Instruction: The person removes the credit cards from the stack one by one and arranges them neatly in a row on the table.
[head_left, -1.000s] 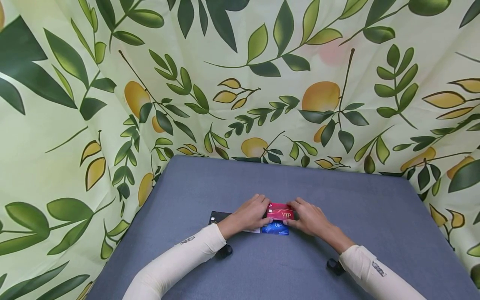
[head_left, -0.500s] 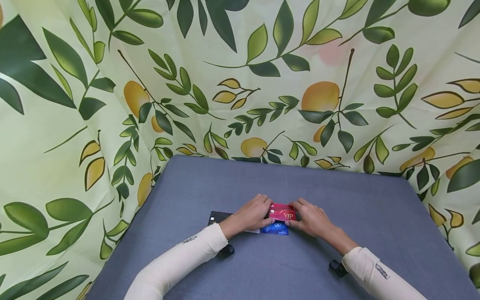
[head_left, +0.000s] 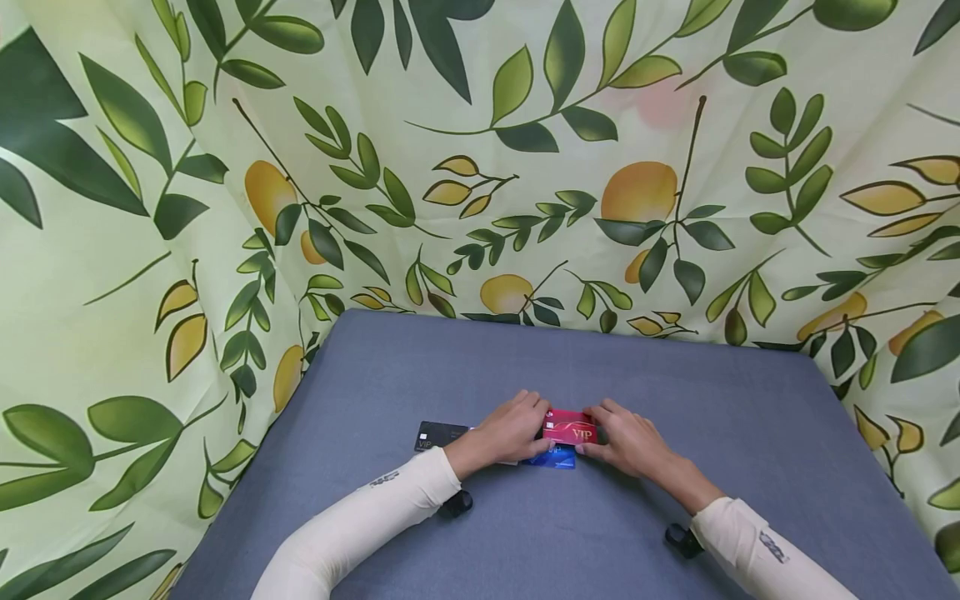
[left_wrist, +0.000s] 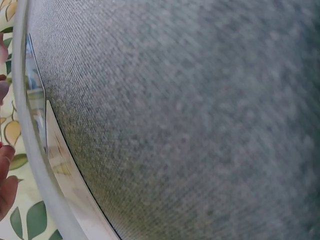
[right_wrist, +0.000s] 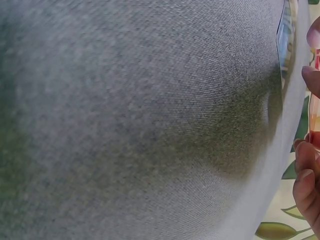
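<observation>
A red card printed "VIP" (head_left: 570,427) is held up between both hands in the head view. My left hand (head_left: 512,429) pinches its left end, fingers at the far corner and thumb near the close one. On the right end, my right hand (head_left: 630,437) grips it the same way; the right wrist view shows this red card (right_wrist: 315,112) edge-on between fingertips. Just below it lies a blue VIP card (head_left: 557,457), its upper part covered. A black card (head_left: 441,435) rests to the left, partly behind the left wrist. A pale card (left_wrist: 75,185) shows in the left wrist view.
A grey-blue cloth covers the table (head_left: 465,358). Behind it and at the sides hangs a curtain with leaf and fruit print (head_left: 555,192). Black wrist-worn devices (head_left: 682,542) sit under both forearms, close over the cloth.
Both hands have shifted slightly to the right together with the red card. The card now covers more of the blue card's upper part, and more of the black card shows.
</observation>
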